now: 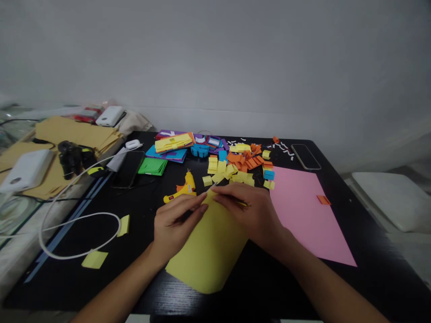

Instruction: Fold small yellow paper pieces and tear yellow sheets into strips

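The left hand (178, 222) pinches the yellow sheet (208, 249) at its far edge; the right hand (254, 211) pinches that edge just beside it. Uneven pulling could crease or tear the paper, and a forearm could drag the pink sheet (303, 211), right of the right hand. Beyond the left hand lies one glue gun (186, 186), which a knuckle might nudge. The desk (340, 206) carries two phones (129, 168) and, left of the left hand, two yellow slips (94, 259); the heaped pieces (245, 161) overlap too much to count.
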Tool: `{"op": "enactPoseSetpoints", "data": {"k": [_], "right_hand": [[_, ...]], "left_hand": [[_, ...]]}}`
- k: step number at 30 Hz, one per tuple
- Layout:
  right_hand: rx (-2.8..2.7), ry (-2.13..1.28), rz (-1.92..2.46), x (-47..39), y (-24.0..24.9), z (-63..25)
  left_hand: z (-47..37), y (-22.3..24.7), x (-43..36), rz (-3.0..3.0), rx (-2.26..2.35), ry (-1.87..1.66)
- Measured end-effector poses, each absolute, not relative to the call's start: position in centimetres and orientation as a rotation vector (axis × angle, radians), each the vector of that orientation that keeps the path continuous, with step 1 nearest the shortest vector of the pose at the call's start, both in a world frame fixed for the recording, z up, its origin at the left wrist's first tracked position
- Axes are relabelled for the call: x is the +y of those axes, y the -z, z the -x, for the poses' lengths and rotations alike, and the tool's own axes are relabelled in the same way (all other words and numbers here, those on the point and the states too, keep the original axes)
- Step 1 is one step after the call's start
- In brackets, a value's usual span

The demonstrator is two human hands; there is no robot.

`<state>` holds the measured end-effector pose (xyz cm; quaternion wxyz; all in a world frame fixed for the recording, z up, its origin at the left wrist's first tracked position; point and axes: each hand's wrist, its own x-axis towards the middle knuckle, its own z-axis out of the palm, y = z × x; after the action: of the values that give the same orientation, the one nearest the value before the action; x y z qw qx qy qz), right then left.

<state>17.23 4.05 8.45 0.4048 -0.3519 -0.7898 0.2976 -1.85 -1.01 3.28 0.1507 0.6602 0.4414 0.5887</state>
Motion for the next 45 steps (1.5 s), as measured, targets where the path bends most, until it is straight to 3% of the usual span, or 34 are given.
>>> {"op": "enactPoseSetpoints", "data": {"k": [20,29,34,45], "right_hand": [[-1.976,-0.741,0.932,4.1,-8.3,-17.4],[-2.053,-0.871,0.93,4.3,-8.3,-17.3],[-2.213,-1.081,1.059,5.7,-9.3,-19.7],[-1.323,-1.352,1.218,5.3,-5.9,-23.1]], "left_hand": [[1.7,-3.3,-1.1,-1.834,1.265,-1.677],[1.5,-3.9,-0.7,-1.504,1.299,-1.321],[2.3,-3.9,-0.5,-1.456,1.42,-1.404],[2.9,-3.4,-0.2,-1.456,1.5,-1.489]]}}
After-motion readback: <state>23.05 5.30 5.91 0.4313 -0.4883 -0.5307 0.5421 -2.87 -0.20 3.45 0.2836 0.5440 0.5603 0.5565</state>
